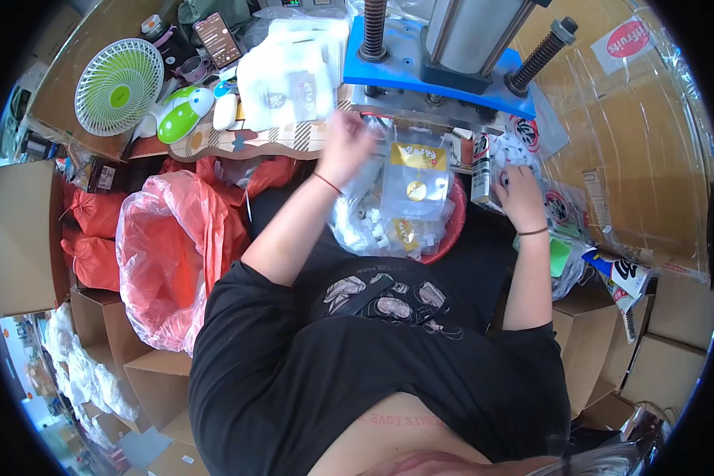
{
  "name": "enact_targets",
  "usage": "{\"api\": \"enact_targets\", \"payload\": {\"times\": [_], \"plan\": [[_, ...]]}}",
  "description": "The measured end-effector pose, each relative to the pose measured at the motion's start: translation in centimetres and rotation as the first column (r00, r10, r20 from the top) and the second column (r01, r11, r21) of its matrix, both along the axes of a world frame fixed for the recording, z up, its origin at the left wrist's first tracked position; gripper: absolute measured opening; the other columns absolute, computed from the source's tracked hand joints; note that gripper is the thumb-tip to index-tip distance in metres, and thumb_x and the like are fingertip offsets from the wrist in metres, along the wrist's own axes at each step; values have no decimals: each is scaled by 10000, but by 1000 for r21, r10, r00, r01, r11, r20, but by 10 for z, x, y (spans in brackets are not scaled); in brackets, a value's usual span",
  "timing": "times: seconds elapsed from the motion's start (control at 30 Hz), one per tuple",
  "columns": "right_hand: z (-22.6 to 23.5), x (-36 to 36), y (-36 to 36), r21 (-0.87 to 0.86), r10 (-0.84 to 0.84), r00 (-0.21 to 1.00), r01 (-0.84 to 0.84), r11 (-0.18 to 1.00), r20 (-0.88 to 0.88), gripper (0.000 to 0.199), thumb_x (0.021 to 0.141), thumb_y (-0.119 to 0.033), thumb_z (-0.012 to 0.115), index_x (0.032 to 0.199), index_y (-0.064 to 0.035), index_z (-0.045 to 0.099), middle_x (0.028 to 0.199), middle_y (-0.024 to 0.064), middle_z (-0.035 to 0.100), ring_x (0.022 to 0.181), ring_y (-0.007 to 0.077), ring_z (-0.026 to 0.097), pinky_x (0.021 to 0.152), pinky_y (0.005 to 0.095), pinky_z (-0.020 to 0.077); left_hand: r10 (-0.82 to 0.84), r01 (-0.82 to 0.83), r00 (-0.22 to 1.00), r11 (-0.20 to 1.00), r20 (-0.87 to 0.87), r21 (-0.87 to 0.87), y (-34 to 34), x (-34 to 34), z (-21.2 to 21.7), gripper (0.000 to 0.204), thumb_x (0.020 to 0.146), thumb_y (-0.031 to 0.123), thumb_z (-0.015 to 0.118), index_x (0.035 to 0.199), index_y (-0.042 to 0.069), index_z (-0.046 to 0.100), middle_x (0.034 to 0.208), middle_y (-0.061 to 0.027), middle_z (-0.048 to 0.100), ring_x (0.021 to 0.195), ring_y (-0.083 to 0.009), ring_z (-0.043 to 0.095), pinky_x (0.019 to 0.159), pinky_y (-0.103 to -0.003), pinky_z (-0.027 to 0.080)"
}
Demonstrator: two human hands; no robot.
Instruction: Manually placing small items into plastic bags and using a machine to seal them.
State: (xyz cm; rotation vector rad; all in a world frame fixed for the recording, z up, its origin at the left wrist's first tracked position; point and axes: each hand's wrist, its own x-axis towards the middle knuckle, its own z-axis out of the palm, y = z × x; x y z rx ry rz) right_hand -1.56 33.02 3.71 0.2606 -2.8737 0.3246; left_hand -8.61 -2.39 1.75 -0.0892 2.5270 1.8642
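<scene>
Blurred by motion, my left hand (347,144) is over the front edge of the work surface, just left of the blue press (444,73); what its fingers hold, if anything, cannot be made out. My right hand (522,192) reaches down among small white pieces (516,151) in a container to the right of the press, its fingers curved and apart. Between my hands, a clear pouch with a gold label (416,170) lies on a heap of clear plastic packaging (365,226). This heap fills a red-lined bin (458,218) at my lap.
White pouches (282,83) are stacked left of the press. Beyond them are a phone (216,40), a green-and-white fan (119,86) and a white mouse (225,111). A large red plastic bag (155,246) gapes at left, beside tied red bags (95,212). Cardboard (627,159) walls the right side.
</scene>
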Motion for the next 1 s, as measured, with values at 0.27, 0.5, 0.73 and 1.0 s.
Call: {"api": "enact_targets", "payload": {"times": [0.27, 0.5, 0.73, 1.0], "plan": [[9, 5, 20, -33, 71, 987, -67, 997, 142, 310, 805, -112, 724, 1059, -10, 578, 883, 174, 615, 854, 346, 621, 733, 404, 496, -556, -188, 676, 505, -484, -842, -81, 11, -19, 439, 895, 247, 671, 1269, 53, 546, 1215, -257, 610, 1098, -414, 605, 901, -475, 490], [41, 15, -42, -406, 121, 982, -53, 912, 144, 225, 893, -168, 692, 1024, -5, 608, 886, 142, 614, 785, 260, 604, 718, 331, 480, -268, 221, 928, 955, -259, -196, -49, 39, -17, 230, 928, 91, 630, 1143, 10, 631, 923, -138, 710, 837, -251, 700, 757, -332, 537], [55, 2, -108, -764, 263, 958, -252, 594, -112, 176, 940, -177, 662, 987, -10, 632, 837, 106, 628, 753, 208, 590, 718, 305, 470, -481, 479, 876, 876, 33, 60, -3, 66, 16, 164, 991, 120, 613, 987, -29, 681, 940, -26, 697, 889, -53, 611, 760, -231, 515], [68, -6, -105, -457, 340, 931, -361, 813, -131, 184, 943, -189, 648, 927, -8, 622, 784, 84, 615, 762, 200, 580, 718, 314, 455, -634, 457, 759, 683, 150, 570, 36, 87, 10, 239, 1001, 216, 620, 1068, -3, 687, 944, -12, 696, 856, -55, 608, 769, -229, 504]]}}
